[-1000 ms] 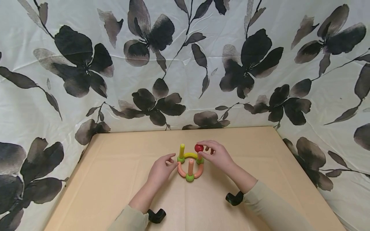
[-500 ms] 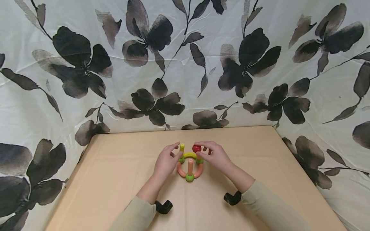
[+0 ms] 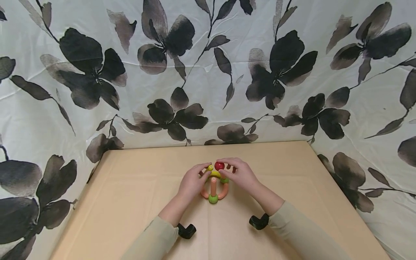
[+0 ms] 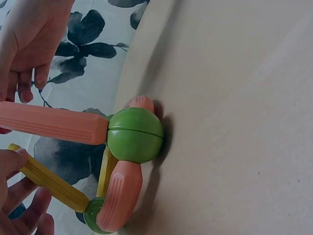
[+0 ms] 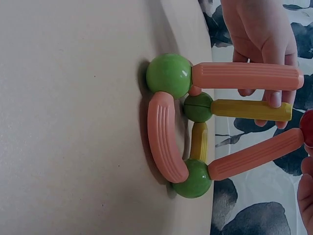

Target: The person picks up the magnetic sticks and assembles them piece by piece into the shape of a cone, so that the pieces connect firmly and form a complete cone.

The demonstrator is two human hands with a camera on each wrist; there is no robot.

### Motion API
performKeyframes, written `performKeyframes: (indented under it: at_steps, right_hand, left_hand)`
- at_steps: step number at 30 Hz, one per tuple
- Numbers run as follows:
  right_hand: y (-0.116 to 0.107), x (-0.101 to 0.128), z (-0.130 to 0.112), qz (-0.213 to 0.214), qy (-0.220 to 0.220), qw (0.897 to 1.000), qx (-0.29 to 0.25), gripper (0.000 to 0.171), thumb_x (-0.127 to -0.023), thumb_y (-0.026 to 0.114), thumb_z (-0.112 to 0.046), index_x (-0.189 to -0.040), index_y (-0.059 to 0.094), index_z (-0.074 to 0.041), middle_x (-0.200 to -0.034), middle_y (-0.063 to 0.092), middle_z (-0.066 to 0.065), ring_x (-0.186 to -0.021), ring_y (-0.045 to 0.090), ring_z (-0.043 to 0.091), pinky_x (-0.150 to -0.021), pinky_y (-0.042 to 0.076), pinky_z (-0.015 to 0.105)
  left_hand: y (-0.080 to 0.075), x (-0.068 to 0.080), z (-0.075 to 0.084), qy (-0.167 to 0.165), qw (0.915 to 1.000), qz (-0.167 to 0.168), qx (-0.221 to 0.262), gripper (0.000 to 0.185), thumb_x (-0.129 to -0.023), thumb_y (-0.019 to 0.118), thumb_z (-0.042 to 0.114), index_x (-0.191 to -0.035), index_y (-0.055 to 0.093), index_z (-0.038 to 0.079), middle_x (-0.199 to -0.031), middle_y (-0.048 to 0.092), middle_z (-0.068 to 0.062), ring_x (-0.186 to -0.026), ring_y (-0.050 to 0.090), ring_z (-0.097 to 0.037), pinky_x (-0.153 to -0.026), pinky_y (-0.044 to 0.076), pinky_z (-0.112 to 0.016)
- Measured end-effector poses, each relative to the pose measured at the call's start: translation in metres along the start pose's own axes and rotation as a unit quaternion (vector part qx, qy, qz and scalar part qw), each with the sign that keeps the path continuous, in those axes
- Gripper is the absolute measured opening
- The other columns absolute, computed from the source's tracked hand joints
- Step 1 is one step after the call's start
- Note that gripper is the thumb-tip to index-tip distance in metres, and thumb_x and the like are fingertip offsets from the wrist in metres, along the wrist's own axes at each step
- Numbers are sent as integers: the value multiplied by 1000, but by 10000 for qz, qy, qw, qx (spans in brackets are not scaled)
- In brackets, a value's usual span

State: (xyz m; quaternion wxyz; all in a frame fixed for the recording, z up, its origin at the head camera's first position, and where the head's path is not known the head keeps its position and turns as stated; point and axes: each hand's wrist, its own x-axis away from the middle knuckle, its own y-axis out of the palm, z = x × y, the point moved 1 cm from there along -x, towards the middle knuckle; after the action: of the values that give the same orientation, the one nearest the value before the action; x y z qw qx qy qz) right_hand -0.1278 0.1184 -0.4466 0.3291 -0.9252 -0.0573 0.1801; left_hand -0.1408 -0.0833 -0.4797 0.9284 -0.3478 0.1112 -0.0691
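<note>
A toy ring of curved rods and green balls (image 3: pixel 213 199) lies on the table, a straight rod rising from each ball. My left hand (image 3: pixel 191 178) pinches the top of the yellow straight rod (image 4: pixel 54 181), which leans inward. With thumb and fingers, my right hand (image 3: pixel 242 175) holds a red ball (image 3: pixel 219 166) at the tip of the right pink straight rod (image 5: pixel 257 154), which also leans inward. The front pink rod (image 3: pixel 213 186) stands upright, untouched, with a bare top. The left hand hides part of the ring's left side in the head view.
The ring rests on a light tan table (image 3: pixel 130 209). Behind and beside the table hangs white cloth (image 3: pixel 221 119) with dark flowers. A black wrist mount (image 3: pixel 186 231) sits at the left cuff, another black mount (image 3: pixel 259 222) at the right.
My left hand moves right and away from me, takes hold of the yellow rod and tips it toward the red ball. My right hand shifts the red ball slightly left.
</note>
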Motion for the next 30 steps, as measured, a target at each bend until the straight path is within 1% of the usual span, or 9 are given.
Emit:
performKeyframes:
  at_steps: [5, 8, 14, 20, 22, 26, 30]
  right_hand:
    - [3, -6, 0, -120, -26, 9999, 4, 36, -87, 79, -21, -122, 72, -22, -116, 68, -4, -92, 54, 17, -70, 50, 30]
    - [5, -9, -1, -230, 14, 9997, 17, 35, -87, 78, -22, -122, 72, -23, -118, 67, -6, -93, 53, 17, -71, 50, 31]
    - [8, -17, -3, -371, -45, 9993, 0, 35, -88, 77, -22, -123, 72, -21, -118, 67, -6, -92, 54, 17, -72, 50, 31]
    - [9, -22, -2, -435, 90, 9990, 21, 34, -89, 76, -21, -123, 72, -26, -117, 66, -8, -91, 56, 19, -70, 49, 32]
    - [8, -23, -1, -449, 104, 9989, 9, 35, -89, 76, -21, -123, 71, -25, -117, 66, -8, -91, 55, 18, -70, 49, 32]
    - [7, -26, -1, -482, 73, 9988, 11, 35, -89, 76, -21, -123, 71, -23, -118, 66, -8, -92, 54, 16, -72, 50, 32]
    - [4, -28, 0, -537, -18, 9985, -50, 35, -89, 76, -19, -124, 71, -21, -118, 67, -6, -93, 54, 16, -73, 50, 31]
  left_hand:
    - [0, -2, 1, 92, 9999, 63, -73, 35, -94, 70, 27, -129, 68, 24, -111, 67, 3, -87, 59, -16, -67, 47, -33]
    - [0, -4, 1, 72, 9999, 61, -56, 36, -93, 70, 27, -129, 68, 24, -110, 68, 4, -88, 59, -17, -68, 47, -33]
    - [1, -6, 0, -23, 10000, 50, -52, 37, -93, 70, 26, -130, 68, 21, -114, 68, 3, -90, 59, -18, -69, 48, -33]
    - [2, -8, -1, -29, 10000, 86, -10, 35, -94, 70, 27, -128, 68, 20, -117, 68, 2, -91, 59, -17, -71, 49, -33]
    - [1, -8, 0, -57, 9999, 123, 26, 35, -94, 69, 28, -128, 68, 21, -118, 67, 3, -92, 60, -16, -72, 50, -34]
    - [-2, -4, 2, -96, 9995, 284, 141, 33, -95, 68, 30, -127, 68, 21, -117, 66, 3, -94, 61, -17, -75, 50, -35]
    - [-5, 4, 6, -100, 9988, 400, 268, 28, -96, 67, 30, -122, 70, 21, -114, 65, 7, -95, 61, -18, -77, 50, -35]
